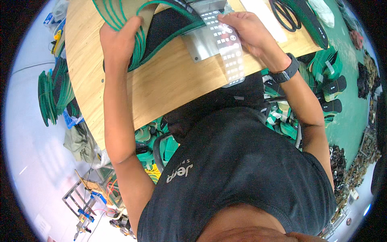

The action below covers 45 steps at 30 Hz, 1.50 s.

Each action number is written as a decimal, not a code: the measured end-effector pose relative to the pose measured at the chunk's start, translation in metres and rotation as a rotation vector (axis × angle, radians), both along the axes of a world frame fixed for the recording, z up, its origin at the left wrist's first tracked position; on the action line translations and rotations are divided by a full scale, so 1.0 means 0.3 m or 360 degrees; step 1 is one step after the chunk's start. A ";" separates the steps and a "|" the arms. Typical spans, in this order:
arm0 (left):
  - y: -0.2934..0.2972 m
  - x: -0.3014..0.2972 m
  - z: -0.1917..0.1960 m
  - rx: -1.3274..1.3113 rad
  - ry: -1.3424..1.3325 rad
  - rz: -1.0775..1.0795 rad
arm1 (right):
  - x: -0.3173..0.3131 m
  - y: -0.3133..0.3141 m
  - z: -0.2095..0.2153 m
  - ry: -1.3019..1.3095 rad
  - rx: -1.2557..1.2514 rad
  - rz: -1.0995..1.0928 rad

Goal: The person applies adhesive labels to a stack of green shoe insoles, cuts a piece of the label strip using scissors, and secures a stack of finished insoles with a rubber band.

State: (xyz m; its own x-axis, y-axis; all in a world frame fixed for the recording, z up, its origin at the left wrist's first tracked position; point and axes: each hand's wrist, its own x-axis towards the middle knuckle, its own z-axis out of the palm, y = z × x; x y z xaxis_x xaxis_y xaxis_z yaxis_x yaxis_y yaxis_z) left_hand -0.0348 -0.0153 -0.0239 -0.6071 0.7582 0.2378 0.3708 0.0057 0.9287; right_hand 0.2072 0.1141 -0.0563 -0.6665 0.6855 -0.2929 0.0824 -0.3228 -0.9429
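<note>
On the wooden table (161, 90), my left hand (119, 40) is closed round the edges of several stacked insoles (139, 50), fanned out in thin green layers. Beside it, a black insole face (163, 32) with a green rim points toward the table's middle. My right hand (254, 35) pinches a clear strip of white-printed labels (233, 60) between thumb and fingers. From there the strip hangs down over the table's near edge. Partly under the strip and the insole tip lies a flat metal plate (197, 50).
Dark looped pieces (284, 18) and a long black insole (308, 24) lie at the table's right. Bundles of green insoles (328, 64) fill the floor at right, and more hang by the left wall (56, 94). A metal frame (74, 195) stands lower left.
</note>
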 end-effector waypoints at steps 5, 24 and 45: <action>-0.001 0.047 0.021 -0.0447 0.0457 -0.0280 | -0.005 -0.005 0.005 -0.0026 -0.0034 -0.0063; -0.001 0.016 0.030 -0.0151 0.0271 -0.0123 | 0.048 0.004 0.017 0.0321 -0.0168 -0.0345; -0.012 -0.015 0.016 0.0001 0.0038 -0.0026 | -0.020 0.013 0.012 -0.0279 0.0300 0.0021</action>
